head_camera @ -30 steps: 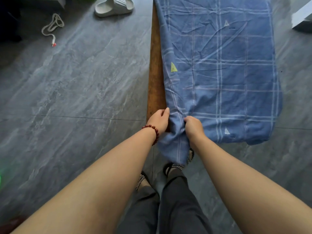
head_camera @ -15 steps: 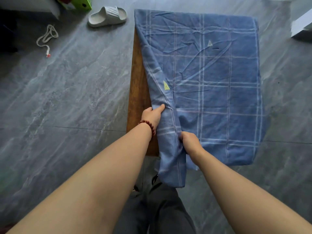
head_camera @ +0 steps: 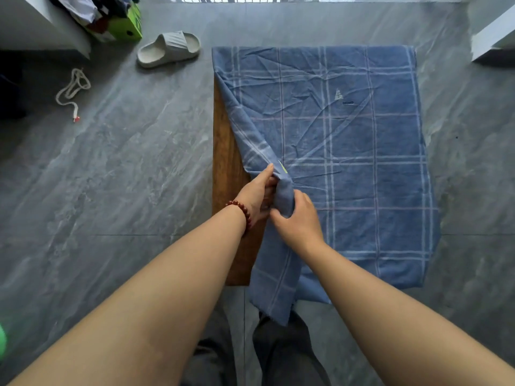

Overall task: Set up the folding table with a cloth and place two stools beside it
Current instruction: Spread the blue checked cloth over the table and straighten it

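A blue checked cloth (head_camera: 348,162) lies spread over most of a wooden table (head_camera: 225,162), reaching its far edge and its right edge and hanging a little over the near edge. A strip of bare wood shows along the table's left edge, where the cloth is pulled in and gathered into a thick fold. That fold runs on a slant from the far left corner down to the near edge, and its loose end hangs past the near edge in front of the person's dark trousers (head_camera: 278,358).

Both hands hold the gathered fold, close to the left edge and nearer the near end of the table. The left hand (head_camera: 257,195) grips it from the left side, thumb stretched along the cloth and fingers curled under it; a red bead bracelet (head_camera: 242,208) sits on that wrist. The right hand (head_camera: 299,221) is just beside it, touching it, with its fingers curled round the same fold from the right.

On the grey floor (head_camera: 125,176), left of the table's far corner, lie a pale slipper (head_camera: 168,48), a green box (head_camera: 126,27) and a white cord (head_camera: 71,91).
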{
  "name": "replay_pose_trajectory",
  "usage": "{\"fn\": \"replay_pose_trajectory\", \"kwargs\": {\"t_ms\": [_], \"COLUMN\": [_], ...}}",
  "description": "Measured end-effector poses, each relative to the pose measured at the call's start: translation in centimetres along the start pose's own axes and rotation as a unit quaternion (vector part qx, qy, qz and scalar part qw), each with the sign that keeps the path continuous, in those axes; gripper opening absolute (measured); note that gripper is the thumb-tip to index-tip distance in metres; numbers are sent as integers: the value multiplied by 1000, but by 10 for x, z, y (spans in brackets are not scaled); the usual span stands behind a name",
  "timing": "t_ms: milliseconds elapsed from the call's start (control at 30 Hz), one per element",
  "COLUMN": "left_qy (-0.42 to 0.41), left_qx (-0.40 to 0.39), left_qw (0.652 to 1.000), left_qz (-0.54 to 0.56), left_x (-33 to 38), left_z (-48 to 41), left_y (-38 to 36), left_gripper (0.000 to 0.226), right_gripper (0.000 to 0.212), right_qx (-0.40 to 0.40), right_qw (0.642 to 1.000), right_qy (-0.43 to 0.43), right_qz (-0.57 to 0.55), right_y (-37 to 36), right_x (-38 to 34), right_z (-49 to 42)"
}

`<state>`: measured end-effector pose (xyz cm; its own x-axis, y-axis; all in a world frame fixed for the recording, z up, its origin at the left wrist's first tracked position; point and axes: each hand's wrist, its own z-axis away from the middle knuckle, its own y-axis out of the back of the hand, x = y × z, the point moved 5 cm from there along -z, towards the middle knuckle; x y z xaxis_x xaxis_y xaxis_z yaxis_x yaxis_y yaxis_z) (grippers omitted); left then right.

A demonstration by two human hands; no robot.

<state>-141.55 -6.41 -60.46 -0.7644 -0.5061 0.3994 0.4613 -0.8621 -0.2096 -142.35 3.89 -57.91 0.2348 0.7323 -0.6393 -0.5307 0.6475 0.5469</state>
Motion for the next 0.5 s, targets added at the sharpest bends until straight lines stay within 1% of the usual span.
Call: {"fn": "replay_pose_trajectory", "kwargs": {"t_ms": [33,67,100,167,200,267,300,367,400,500], "left_qy": [16,26,29,36,42,42,39,30,25,25], "left_qx": [2,12,24,38,41,52,60,79,88,99], "left_qw": [1000,999,999,998,998,998,997,996,996,995], "left_qz": [-9,-20,-28,-30,-20,-2,10,22,20,20], "left_x": [1,2,6,13,15,23,28,38,43,62], "left_z": [-4,-7,-9,-15,-18,-23,-26,-34,-39,-49], "left_y": [4,9,14,22,25,30,31,35,36,37], "left_gripper": [44,41,37,33,30,26,30,48,54,61], "right_gripper": [10,7,12,20,21,13,9,4,4,11], "right_qx": [46,87,116,142,145,150,158,178,186,195], "right_qw": [999,996,993,988,988,986,985,980,977,973], "right_qy": [-8,-21,-33,-49,-56,-63,-64,-64,-67,-76], "right_qz": [0,-6,-16,-21,-17,-28,-41,-65,-75,-102], "right_y": [4,8,10,10,8,3,1,-3,-5,-9], "right_x": [-1,-1,-1,-3,-6,-9,-10,-9,-9,-5], "right_z": [-1,-1,-1,0,2,4,5,7,7,8]}}
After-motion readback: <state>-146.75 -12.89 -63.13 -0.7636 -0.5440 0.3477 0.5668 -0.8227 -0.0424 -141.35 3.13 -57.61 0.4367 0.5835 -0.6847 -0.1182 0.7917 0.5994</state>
